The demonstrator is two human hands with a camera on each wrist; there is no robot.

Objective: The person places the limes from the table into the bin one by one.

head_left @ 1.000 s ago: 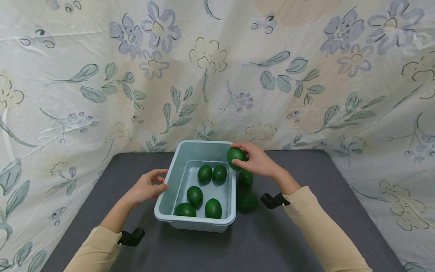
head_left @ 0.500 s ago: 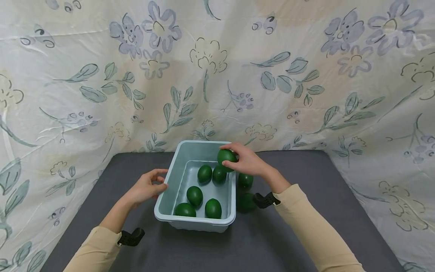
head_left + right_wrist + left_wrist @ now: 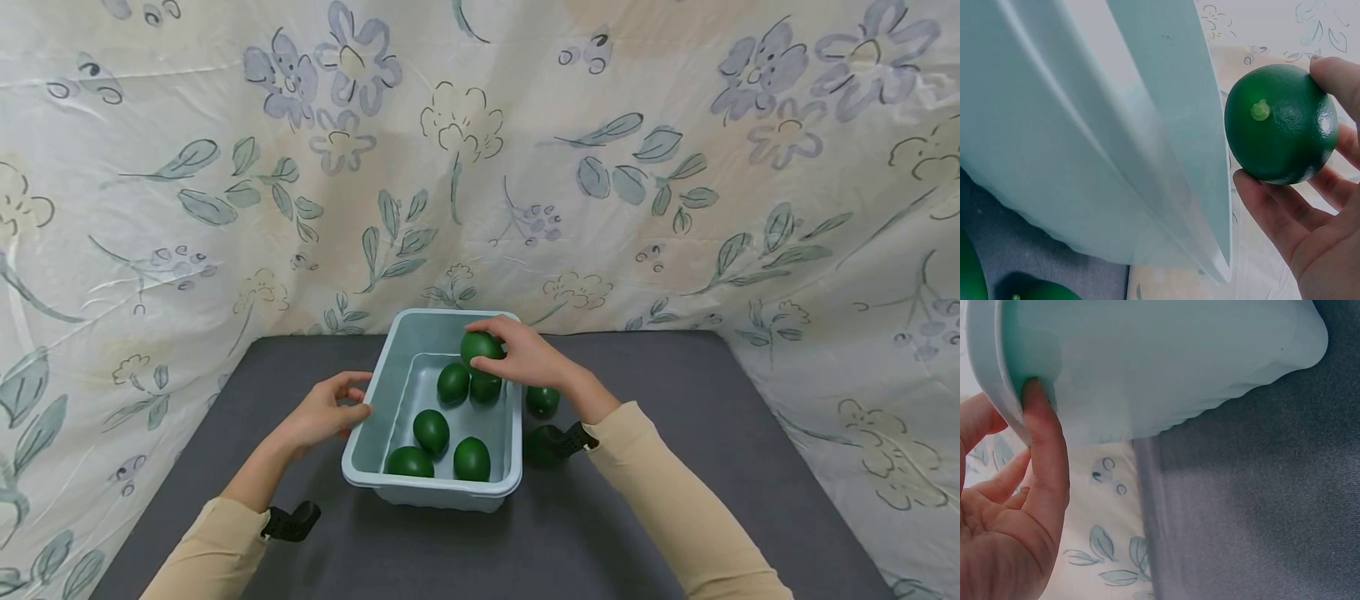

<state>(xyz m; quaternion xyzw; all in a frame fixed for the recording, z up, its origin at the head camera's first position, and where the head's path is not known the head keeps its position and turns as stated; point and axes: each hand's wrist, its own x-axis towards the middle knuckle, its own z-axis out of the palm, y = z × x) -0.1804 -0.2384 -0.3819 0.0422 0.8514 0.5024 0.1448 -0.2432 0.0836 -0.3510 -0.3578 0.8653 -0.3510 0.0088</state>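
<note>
A light blue plastic bin (image 3: 381, 481) stands on the table with several dark green avocados inside, among them one avocado (image 3: 472, 459) near its front. My left hand (image 3: 326, 412) grips the bin's left rim; in the left wrist view the thumb (image 3: 1046, 444) lies against the outer wall under the lip. Above the bin's back right part, my right hand (image 3: 521, 354) holds another avocado (image 3: 478, 345) between thumb and fingers. The right wrist view shows this avocado (image 3: 1279, 125) with its pale stem end, past the bin's rim.
Two more avocados lie on the table just right of the bin, one avocado (image 3: 542, 402) farther back and one avocado (image 3: 542, 448) partly behind the right wrist's black strap. The dark grey table (image 3: 660, 375) ends at a floral cloth (image 3: 465, 208) hanging behind it.
My right hand has carried its avocado leftward, from over the bin's right rim to above the inside. The left hand and the bin have stayed in place.
</note>
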